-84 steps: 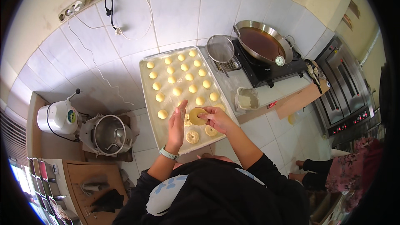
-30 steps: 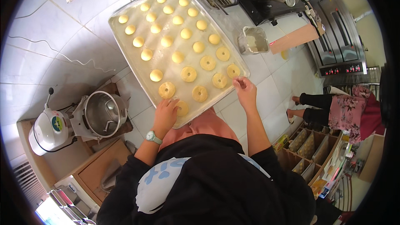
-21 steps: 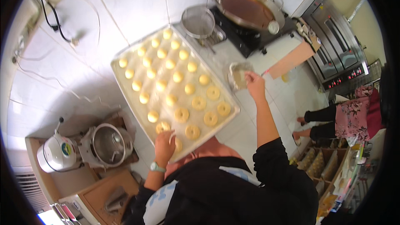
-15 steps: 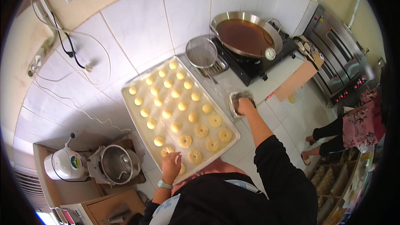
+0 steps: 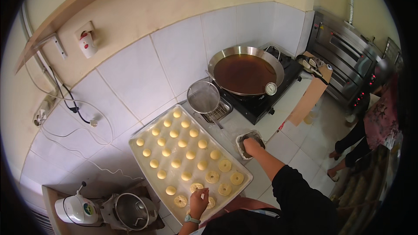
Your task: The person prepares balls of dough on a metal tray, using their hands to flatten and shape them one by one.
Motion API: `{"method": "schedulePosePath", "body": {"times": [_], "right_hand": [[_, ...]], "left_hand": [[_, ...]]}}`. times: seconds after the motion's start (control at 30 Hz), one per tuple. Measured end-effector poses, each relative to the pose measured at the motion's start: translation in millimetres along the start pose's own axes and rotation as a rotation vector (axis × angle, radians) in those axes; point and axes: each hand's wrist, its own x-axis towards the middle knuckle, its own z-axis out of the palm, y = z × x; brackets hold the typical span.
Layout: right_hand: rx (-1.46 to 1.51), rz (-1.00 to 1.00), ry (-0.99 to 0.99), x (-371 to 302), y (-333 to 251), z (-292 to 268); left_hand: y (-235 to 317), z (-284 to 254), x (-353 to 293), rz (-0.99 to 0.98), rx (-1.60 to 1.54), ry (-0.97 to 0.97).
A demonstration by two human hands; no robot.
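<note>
A large baking tray (image 5: 143,164) holds rows of pale dough balls (image 5: 186,176). Along its near right side lie several flattened dough rounds (image 5: 212,176) with a small hole or dent in the middle. My left hand (image 5: 199,202), a watch at its wrist, hovers over the near part of the tray. Its fingers are drawn together beside a dough round (image 5: 196,187); whether anything is between them is too small to tell. My right hand (image 5: 252,146) reaches into a small rectangular container (image 5: 240,141) right of the tray, where its fingertips and whatever they touch are hidden.
Behind stands a wide pan (image 5: 224,55) of brown liquid with a dial thermometer (image 5: 271,88), on a black stove (image 5: 257,115). A mesh strainer (image 5: 203,97) rests beside it. A steel oven (image 5: 339,48) and another person (image 5: 379,122) are at right, a mixer (image 5: 130,211) at lower left.
The view has tilted up, so the scene sits lower. My left hand has shifted right from one dough round to another, its fingers now closer together. My right hand stays in the container.
</note>
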Motion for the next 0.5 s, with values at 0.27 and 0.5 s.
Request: {"method": "schedulePosePath", "body": {"times": [0.27, 0.5], "right_hand": [[0.122, -0.072, 0.049, -11.7, 9.6, -4.8], [0.094, -0.188, 0.099, -51.5, -13.3, -49.5]], "left_hand": [[9.5, 45.2, 30.2, -0.088, -0.227, 0.123], [47.0, 64.0, 63.4, -0.81, -1.499, -0.079]]}}
